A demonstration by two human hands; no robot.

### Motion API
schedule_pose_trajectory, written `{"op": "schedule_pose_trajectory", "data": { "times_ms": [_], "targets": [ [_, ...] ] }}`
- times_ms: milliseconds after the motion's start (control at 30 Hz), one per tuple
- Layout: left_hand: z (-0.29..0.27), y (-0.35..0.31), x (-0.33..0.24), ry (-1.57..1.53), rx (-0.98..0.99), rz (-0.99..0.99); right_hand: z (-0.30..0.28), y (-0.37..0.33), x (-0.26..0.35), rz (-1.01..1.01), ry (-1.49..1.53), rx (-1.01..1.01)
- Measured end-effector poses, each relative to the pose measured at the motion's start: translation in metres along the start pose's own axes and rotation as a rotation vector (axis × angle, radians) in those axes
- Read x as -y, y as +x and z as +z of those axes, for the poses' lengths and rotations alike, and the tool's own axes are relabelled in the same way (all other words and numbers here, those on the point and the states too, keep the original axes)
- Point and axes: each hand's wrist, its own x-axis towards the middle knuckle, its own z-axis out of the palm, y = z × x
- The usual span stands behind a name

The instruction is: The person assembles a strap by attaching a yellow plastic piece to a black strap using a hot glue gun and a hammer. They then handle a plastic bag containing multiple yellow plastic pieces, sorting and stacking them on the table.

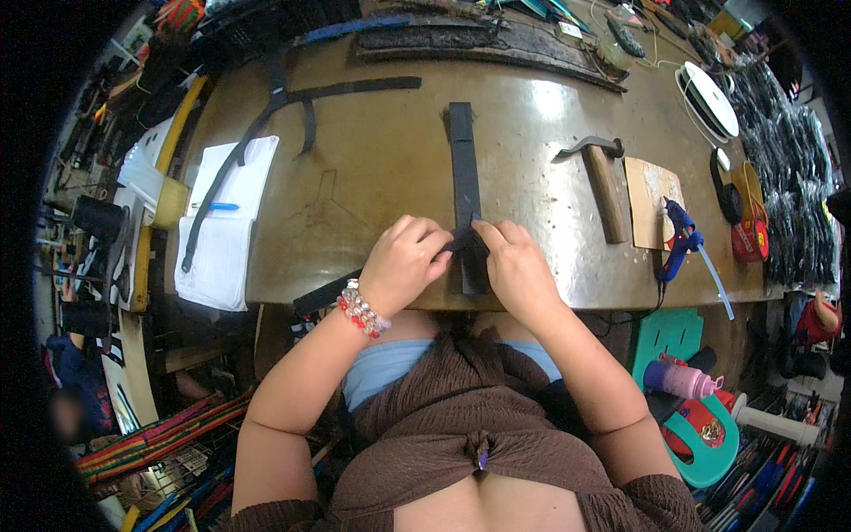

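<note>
A long black strap (pixel 464 168) lies lengthwise on the table in front of me, its near end by the table's front edge. My left hand (pixel 409 257) is closed, fingers pinching a narrower black strip (pixel 326 291) that runs out under my wrist to the left and meets the long strap. On the other side, my right hand (pixel 514 259) presses its thumb and fingers together at the crossing of the two pieces. What exactly lies between those fingertips is partly hidden. A bracelet of clear and red beads circles my left wrist.
An open notebook (pixel 213 266) with a blue pen (pixel 215 207) is at left, a black strap harness (pixel 292 96) partly over it. To the right are a hammer (pixel 605 191), a cardboard piece (pixel 644 199) and a blue glue gun (pixel 681 232). A dark board (pixel 479 44) lies at the back.
</note>
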Motion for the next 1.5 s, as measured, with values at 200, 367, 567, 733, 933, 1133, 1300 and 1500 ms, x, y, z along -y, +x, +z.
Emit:
{"op": "schedule_pose_trajectory", "data": {
  "times_ms": [200, 367, 567, 733, 933, 1133, 1300, 1500],
  "targets": [
    [-0.006, -0.003, 0.005, -0.052, 0.015, -0.019, -0.003, -0.002, 0.004, -0.089, -0.109, 0.090],
    [-0.014, -0.009, 0.011, -0.081, 0.058, 0.025, -0.008, 0.002, 0.003, -0.079, -0.099, 0.174],
    [-0.009, -0.008, -0.004, 0.149, 0.114, 0.139, -0.008, 0.003, 0.006, -0.096, -0.171, 0.217],
    [-0.012, -0.006, -0.020, 0.271, 0.296, 0.109, -0.007, -0.003, -0.008, -0.121, 0.030, 0.078],
    [-0.015, 0.002, -0.025, 0.328, 0.290, 0.194, -0.054, -0.079, -0.113, 0.665, 0.346, -1.144],
    [-0.013, 0.001, -0.027, 0.314, 0.273, 0.169, -0.113, -0.100, -0.217, 0.735, -0.070, -0.636],
    [-0.012, -0.004, -0.024, 0.258, 0.231, 0.160, -0.209, -0.031, -0.190, 0.841, -0.613, 0.078],
    [-0.011, -0.006, -0.026, 0.234, 0.219, 0.101, -0.148, 0.008, -0.075, 0.373, -0.069, 0.193]
  ]
}}
